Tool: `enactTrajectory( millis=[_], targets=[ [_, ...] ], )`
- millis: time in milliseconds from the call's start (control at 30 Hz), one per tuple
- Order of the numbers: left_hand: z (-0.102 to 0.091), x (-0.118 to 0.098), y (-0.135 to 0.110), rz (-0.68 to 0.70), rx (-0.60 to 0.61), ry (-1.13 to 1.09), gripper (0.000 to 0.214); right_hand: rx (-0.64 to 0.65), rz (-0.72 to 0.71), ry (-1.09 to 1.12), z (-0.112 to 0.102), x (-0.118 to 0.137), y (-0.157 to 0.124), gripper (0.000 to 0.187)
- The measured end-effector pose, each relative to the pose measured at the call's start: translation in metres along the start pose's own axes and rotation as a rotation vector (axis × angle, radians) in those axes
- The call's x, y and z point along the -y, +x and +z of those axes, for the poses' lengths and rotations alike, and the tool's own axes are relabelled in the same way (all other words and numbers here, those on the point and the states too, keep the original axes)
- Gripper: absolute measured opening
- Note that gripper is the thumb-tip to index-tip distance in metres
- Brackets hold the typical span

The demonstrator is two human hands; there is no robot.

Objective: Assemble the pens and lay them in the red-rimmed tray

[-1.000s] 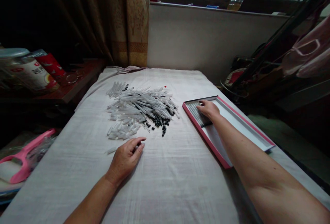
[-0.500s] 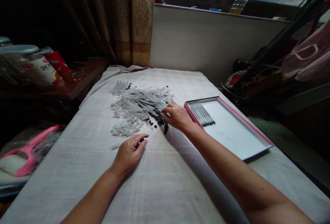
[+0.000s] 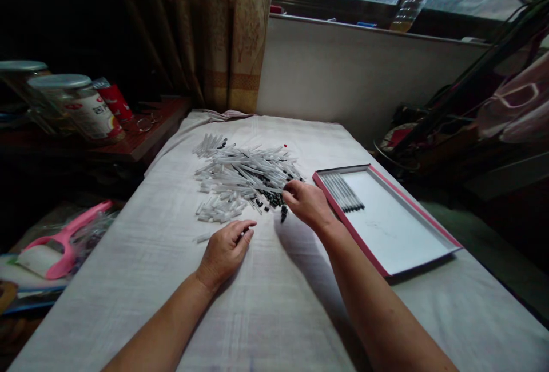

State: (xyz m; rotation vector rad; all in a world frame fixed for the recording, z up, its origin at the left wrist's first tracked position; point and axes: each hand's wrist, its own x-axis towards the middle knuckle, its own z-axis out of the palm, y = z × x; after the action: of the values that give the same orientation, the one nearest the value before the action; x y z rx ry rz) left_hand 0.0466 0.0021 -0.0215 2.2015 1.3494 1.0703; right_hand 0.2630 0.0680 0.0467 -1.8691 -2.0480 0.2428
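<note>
My right hand reaches to the right edge of a heap of clear pen barrels. Its thumb and fingertips pinch the end of one pale barrel that points left over the heap. Small black pen parts lie just beneath those fingertips. My left hand rests on the cloth in front of the heap, fingers loosely curled and a dark gap between thumb and forefinger; no object shows clearly there. Short clear caps are piled just beyond it.
On the right lies a shallow red-edged box lid with a row of black-ended pens along its left side. A white cloth covers the table. Jars stand on a side shelf; a pink-handled item is at lower left.
My right hand has drawn back slightly from the black parts and now has a barrel at its fingertips. The view has shifted a little left; my left hand stays nearly in place.
</note>
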Motion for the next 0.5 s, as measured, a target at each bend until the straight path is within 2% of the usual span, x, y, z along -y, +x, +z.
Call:
enactTrajectory(
  millis=[67,133,233,300,400,433,500],
  targets=[
    [-0.002,-0.003,-0.001,0.063,-0.072,0.052,0.026,-0.072,0.027,0.263,-0.004,-0.007,-0.012,0.021],
    [-0.004,-0.006,-0.001,0.109,-0.175,0.134,0.029,-0.084,0.021,0.525,-0.003,-0.01,-0.021,0.021],
    [-0.005,-0.007,-0.001,0.154,-0.274,0.264,0.037,0.032,-0.014,0.798,0.005,-0.004,-0.03,0.022],
    [-0.003,-0.005,-0.001,0.16,-0.25,0.31,0.04,0.158,-0.044,0.902,0.01,0.004,-0.031,0.02],
    [-0.001,0.002,-0.003,0.128,-0.147,0.313,0.034,0.305,-0.129,0.908,0.015,0.011,-0.025,0.023],
    [0.0,0.004,-0.003,0.115,-0.123,0.309,0.033,0.292,-0.145,0.835,0.015,0.012,-0.02,0.026],
    [0.0,0.007,-0.004,0.092,-0.114,0.305,0.034,0.166,-0.122,0.558,0.016,0.009,-0.009,0.03]
  ],
)
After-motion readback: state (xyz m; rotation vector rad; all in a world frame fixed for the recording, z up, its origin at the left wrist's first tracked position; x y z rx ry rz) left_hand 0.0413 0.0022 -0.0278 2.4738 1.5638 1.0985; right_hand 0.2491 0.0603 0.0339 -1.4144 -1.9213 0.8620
